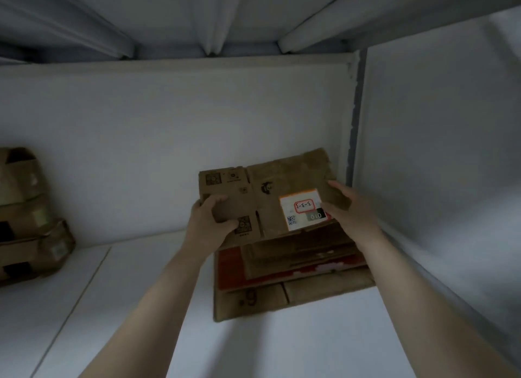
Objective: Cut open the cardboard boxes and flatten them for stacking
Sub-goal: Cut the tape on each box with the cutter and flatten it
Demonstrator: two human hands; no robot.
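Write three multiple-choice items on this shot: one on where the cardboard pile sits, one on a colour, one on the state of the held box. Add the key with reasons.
1. Where does the pile of flattened cardboard lie?
A. in the corner by the right wall
B. at the far left edge
C. in the middle of the surface

2. What colour is the printed sheet in that pile?
A. green
B. blue
C. red

3. In what state is the held box?
A. sealed and square
B. flattened
C. torn in halves

Key: 1 A, the pile runs up to the right wall. 2 C, the printed sheet shows red under the held box. 3 B, the held box is one flat sheet, gripped at its left edge by the left hand, with the right hand laid on its right end.
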